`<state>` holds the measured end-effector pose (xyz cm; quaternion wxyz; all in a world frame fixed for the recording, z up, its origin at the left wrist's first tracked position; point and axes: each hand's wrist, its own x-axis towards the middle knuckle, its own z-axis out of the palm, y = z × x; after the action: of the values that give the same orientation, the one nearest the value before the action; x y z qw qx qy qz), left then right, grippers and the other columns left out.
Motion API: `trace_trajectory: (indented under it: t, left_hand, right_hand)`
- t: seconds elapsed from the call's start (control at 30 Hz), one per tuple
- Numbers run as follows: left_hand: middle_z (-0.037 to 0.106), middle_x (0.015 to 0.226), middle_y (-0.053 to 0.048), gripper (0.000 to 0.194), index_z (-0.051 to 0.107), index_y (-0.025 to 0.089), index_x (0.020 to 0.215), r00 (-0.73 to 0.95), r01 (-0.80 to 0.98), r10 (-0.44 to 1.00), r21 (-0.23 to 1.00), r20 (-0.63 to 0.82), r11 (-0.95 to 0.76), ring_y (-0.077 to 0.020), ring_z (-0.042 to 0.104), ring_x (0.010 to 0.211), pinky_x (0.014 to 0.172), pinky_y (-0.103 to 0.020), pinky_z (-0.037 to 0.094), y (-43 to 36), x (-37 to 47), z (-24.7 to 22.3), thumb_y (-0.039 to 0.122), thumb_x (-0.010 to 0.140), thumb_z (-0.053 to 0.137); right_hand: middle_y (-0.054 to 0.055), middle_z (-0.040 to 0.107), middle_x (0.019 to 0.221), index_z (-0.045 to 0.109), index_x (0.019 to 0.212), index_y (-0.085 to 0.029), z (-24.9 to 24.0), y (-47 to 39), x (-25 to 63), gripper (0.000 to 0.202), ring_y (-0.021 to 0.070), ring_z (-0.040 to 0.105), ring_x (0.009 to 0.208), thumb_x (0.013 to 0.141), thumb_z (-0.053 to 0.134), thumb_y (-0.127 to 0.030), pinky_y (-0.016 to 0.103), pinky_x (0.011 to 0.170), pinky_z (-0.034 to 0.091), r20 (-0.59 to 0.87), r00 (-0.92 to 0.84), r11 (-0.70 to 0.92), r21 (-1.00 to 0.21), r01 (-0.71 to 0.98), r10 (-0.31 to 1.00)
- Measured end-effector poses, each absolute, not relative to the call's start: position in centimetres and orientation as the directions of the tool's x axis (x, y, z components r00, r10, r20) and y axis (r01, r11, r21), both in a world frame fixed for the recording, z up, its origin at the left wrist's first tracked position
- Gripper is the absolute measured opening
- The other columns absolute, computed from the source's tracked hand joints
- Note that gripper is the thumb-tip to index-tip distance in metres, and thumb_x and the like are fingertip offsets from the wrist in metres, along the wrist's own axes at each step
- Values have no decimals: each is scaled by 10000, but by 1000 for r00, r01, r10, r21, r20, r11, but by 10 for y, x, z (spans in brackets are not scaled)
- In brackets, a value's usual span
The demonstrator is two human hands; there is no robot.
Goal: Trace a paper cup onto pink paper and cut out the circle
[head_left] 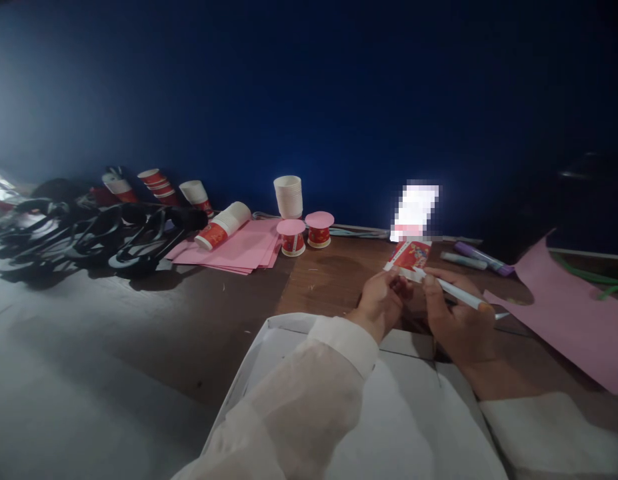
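A dark blue wall (309,100) fills the upper frame. Below lies a brown table (323,280), washed with pale glare at lower left. Black strapped objects (133,261), too dim to identify, crowd the middle left. Thin cords (351,233) run near the wall at centre. Right of centre lie a purple marker (483,259) and a paler marker (463,260); green cord (589,273) shows at far right.

Left hand (386,301) curled, right hand (456,323) pinched close beside it, both forearms (499,381) extended
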<state>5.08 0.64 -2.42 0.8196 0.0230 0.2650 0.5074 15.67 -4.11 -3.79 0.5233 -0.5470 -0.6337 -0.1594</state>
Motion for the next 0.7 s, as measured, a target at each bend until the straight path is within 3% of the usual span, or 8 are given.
trace_trajectory:
  t: [0.33,0.7]
  left_hand:
    - [507,612,-3,288,604,114,663,330,-816,840,316,-431,483,-79,493,544,619,-192,454,4,49,-20,74,944,553]
    - [488,614,2,240,624,107,722,367,-793,820,314,-440,523,-81,473,531,569,-184,456,6,50,-23,91,952,559]
  right_hand:
    - [108,796,978,759,999,-198,-37,-43,156,233,267,755,942,989,580,-346,427,934,577,814,185,319,-410,854,550]
    - [125,807,1017,762,1048,-175,-34,-40,157,225,269,766,946,990,591,-310,430,909,600,854,169,335,-365,869,492]
